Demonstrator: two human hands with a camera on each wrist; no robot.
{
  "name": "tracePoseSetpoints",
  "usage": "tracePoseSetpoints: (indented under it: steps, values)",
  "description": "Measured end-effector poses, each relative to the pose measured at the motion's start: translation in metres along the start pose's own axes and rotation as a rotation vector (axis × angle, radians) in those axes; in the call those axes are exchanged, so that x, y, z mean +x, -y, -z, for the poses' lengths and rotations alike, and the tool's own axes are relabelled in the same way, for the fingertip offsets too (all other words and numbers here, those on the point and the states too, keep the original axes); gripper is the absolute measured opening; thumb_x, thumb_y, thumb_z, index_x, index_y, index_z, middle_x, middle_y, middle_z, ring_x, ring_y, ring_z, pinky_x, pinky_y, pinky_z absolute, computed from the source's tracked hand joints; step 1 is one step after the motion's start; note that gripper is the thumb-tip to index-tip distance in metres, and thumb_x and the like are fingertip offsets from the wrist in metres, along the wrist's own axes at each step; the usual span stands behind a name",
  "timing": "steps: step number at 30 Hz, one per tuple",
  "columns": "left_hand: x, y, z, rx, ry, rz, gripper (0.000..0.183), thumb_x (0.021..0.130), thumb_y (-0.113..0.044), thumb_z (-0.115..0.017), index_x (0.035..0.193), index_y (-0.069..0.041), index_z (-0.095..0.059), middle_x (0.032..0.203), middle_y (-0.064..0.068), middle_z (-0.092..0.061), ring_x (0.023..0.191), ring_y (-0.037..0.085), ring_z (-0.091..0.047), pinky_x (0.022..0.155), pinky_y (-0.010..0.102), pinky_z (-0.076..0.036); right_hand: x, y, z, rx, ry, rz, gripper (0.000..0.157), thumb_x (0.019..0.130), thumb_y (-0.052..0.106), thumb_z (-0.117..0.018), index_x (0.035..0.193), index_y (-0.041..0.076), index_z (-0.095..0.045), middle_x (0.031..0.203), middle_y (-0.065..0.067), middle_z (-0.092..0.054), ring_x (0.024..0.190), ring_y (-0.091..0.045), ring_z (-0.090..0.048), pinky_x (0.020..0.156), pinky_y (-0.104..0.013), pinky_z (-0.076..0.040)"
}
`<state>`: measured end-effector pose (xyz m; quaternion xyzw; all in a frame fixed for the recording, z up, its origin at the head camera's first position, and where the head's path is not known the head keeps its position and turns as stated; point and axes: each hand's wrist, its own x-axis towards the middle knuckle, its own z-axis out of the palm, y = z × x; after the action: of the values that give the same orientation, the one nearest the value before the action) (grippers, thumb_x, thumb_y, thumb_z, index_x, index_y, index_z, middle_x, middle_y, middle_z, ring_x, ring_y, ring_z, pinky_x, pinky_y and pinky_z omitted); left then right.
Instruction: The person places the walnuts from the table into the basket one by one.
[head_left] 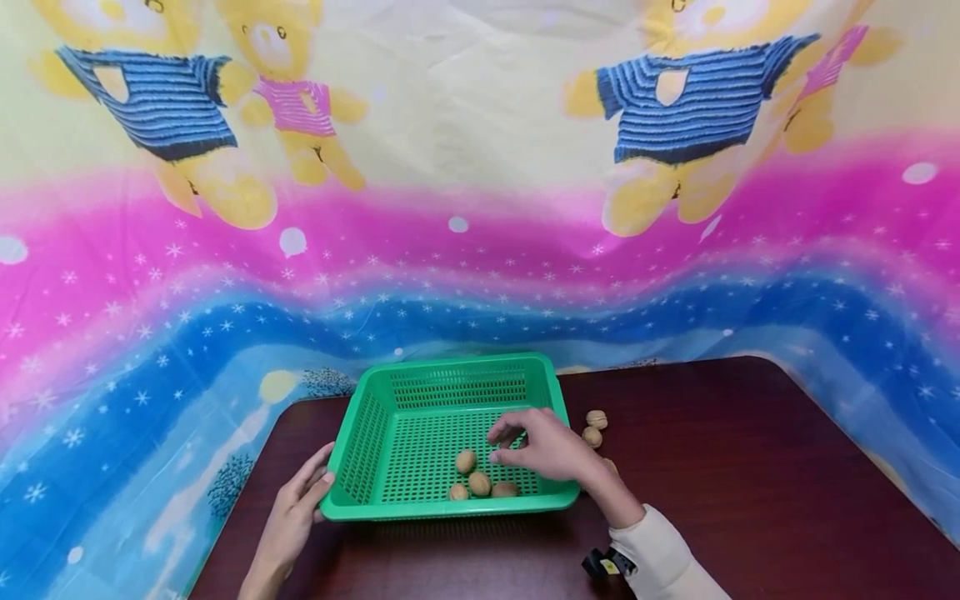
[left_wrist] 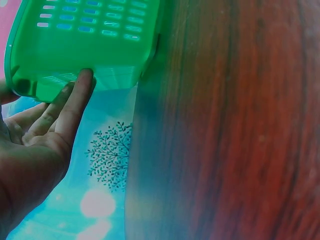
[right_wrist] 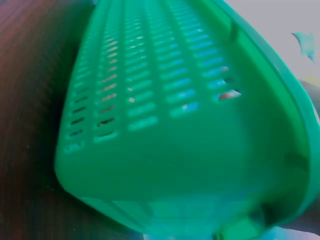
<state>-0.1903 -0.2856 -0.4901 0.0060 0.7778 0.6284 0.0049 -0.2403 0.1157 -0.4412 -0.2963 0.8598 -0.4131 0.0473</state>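
Note:
A green plastic basket (head_left: 450, 508) with slotted walls stands on the dark table. Several walnuts (head_left: 480, 483) lie on its floor, towards the near side. At the near left corner my left hand (head_left: 294, 504) holds the basket's rim, thumb on top; in the left wrist view its fingers (left_wrist: 75, 107) reach against the outer wall. My right hand (head_left: 551, 446) is over the basket's right part, its fingers bent loosely and apart from the thumb, with nothing visible between them. The right wrist view is filled by the basket's outer wall (right_wrist: 175, 165), and the hand's fingers are hidden there.
More walnuts (head_left: 596, 419) lie on the table just right of the basket, one partly hidden behind my right wrist. The brown table (head_left: 750, 483) extends to the right. A printed cloth (head_left: 465, 275) with bears hangs behind and along the sides.

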Motion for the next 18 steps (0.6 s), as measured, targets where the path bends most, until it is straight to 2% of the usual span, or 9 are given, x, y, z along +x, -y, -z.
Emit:
tracePoseSetpoints:
  steps: [5,13,18]
  values:
    - [0.0,0.0,0.0,0.002,0.003,0.0,0.059,0.117,-0.034,-0.046,0.17,-0.011,-0.032,0.155,0.03,-0.053,0.106,0.013,-0.078,0.079,0.035,-0.067,-0.004,-0.001,0.01,0.076,-0.041,-0.011,0.019,0.1,0.026,-0.079,0.117,0.018,-0.078,0.111,-0.001,-0.078,0.101,-0.011,-0.072,0.085,-0.029,-0.06]
    - [0.0,-0.001,0.001,0.006,0.005,0.0,0.059,0.118,-0.033,-0.046,0.17,-0.011,-0.031,0.156,0.031,-0.052,0.106,0.012,-0.078,0.079,0.035,-0.067,-0.014,-0.012,0.033,0.08,-0.11,-0.026,0.023,0.102,0.028,-0.077,0.123,0.017,-0.077,0.118,-0.003,-0.077,0.104,-0.014,-0.073,0.088,-0.032,-0.062]
    - [-0.001,-0.001,0.0,-0.001,0.005,0.007,0.059,0.118,-0.033,-0.046,0.17,-0.01,-0.031,0.156,0.031,-0.052,0.106,0.011,-0.078,0.079,0.034,-0.067,-0.022,-0.024,0.049,0.105,-0.167,-0.083,0.026,0.101,0.027,-0.078,0.124,0.017,-0.076,0.118,-0.003,-0.077,0.104,-0.017,-0.073,0.086,-0.031,-0.062]
